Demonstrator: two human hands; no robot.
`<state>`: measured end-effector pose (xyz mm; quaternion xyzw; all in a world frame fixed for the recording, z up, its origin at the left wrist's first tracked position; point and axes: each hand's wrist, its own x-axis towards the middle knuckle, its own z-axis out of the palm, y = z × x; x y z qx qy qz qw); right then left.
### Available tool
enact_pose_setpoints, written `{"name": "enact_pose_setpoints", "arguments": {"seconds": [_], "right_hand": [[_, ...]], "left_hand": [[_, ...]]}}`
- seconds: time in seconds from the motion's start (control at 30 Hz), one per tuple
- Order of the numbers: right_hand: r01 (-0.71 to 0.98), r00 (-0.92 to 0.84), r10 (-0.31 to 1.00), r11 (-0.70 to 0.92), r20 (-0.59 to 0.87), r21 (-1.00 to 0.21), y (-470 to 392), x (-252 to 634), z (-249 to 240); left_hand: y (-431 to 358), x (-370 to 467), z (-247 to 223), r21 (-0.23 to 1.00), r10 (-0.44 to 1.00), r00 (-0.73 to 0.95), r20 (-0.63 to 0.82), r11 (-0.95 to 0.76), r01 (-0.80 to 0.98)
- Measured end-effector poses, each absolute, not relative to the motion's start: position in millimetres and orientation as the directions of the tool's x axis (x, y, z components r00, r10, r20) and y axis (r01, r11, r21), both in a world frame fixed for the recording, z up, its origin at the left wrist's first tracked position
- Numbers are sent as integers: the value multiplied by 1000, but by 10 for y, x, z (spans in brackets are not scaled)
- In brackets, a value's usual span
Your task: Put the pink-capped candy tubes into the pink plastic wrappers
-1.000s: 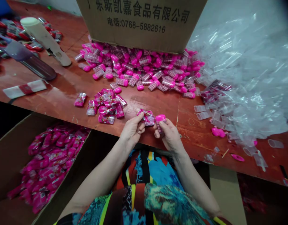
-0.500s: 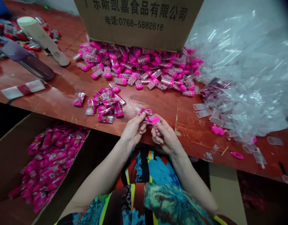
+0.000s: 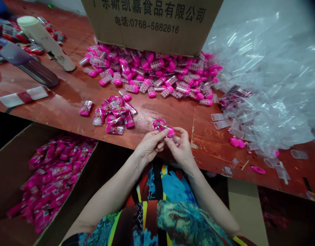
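Just over the table's front edge, my two hands meet around a small clear candy bottle with a pink cap (image 3: 170,132). My left hand (image 3: 150,145) is closed, its thumb and fingers pinching a printed pink wrapper (image 3: 159,124) beside the cap. My right hand (image 3: 181,148) closes its thumb and fingertips around the bottle's lower part, which they mostly hide. Wrapper and cap touch or overlap; how far one is inside the other I cannot tell. To the left lies a small pile of wrapped candy bottles (image 3: 117,114).
A big heap of pink-capped candy bottles (image 3: 157,73) spreads beneath a carton (image 3: 152,30). At right are clear plastic bags (image 3: 265,75) and loose clear tubes (image 3: 219,117). A box (image 3: 9,150) of pink packets stands below left. Two bottle-like containers (image 3: 44,41) lean at upper left.
My left hand has shifted right, its thumb now against the pink cap. My right fingers have moved up around the bottle, and wrapper and cap are closer together.
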<state>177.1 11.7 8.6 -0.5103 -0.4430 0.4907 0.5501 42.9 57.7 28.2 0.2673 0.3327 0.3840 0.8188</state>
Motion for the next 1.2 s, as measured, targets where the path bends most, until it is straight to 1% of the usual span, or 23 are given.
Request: {"name": "enact_pose_setpoints", "arguments": {"seconds": [0.07, 0.1, 0.2, 0.27, 0.33, 0.47, 0.5, 0.57, 0.63, 0.7, 0.87, 0.93, 0.97, 1.03, 1.1, 1.13, 1.17, 1.2], "right_hand": [[-133, 98, 995, -11, -24, -991, 91, 1801, 115], [-167, 57, 997, -33, -43, -985, 78, 1818, 136], [-289, -105, 986, -159, -133, -944, 57, 1858, 190], [-364, -172, 969, -228, -175, -903, 58, 1860, 187], [-362, -152, 972, -221, -177, -906, 65, 1839, 149], [-128, 70, 997, -35, -45, -991, 69, 1780, 67], [-110, 92, 995, -21, -31, -994, 72, 1774, 65], [-181, 48, 996, -71, -81, -981, 84, 1779, 91], [-299, -39, 987, -159, -155, -941, 109, 1804, 131], [-363, -93, 976, -218, -198, -906, 138, 1828, 152], [-356, -108, 965, -261, -238, -897, 192, 1805, 67], [-312, -117, 967, -250, -225, -916, 218, 1805, 33], [-269, -101, 975, -220, -200, -937, 237, 1821, 25], [-128, 2, 994, -112, -113, -985, 291, 1891, 20], [103, 152, 988, 20, 35, -994, 364, 1986, 14], [239, 193, 972, 83, 131, -967, 404, 2029, 6], [375, 191, 955, 140, 225, -916, 444, 2059, -8], [503, 147, 942, 190, 301, -843, 482, 2072, -28]], "left_hand": [[583, 432, 294, 694, 837, 452, -308, 523, -495], [585, 430, 302, 698, 848, 443, -289, 504, -509], [595, 416, 323, 713, 855, 450, -256, 482, -510], [606, 403, 326, 729, 854, 453, -257, 479, -489], [619, 390, 321, 749, 848, 459, -265, 481, -456], [617, 375, 305, 775, 832, 474, -288, 494, -395], [606, 377, 301, 778, 828, 477, -294, 497, -385], [572, 385, 292, 782, 816, 496, -298, 506, -363], [528, 394, 280, 790, 803, 519, -294, 510, -341], [483, 397, 261, 807, 794, 538, -284, 501, -313], [421, 360, 223, 865, 796, 549, -257, 442, -236], [462, 289, 249, 867, 805, 529, -268, 441, -233], [507, 232, 274, 862, 821, 499, -278, 442, -246], [641, 79, 336, 843, 883, 371, -287, 417, -339], [798, -87, 390, 806, 938, 194, -287, 346, -480], [866, -154, 404, 786, 945, 123, -302, 320, -529], [914, -200, 405, 773, 944, 74, -322, 307, -555], [938, -219, 393, 770, 939, 47, -341, 308, -559]]}}
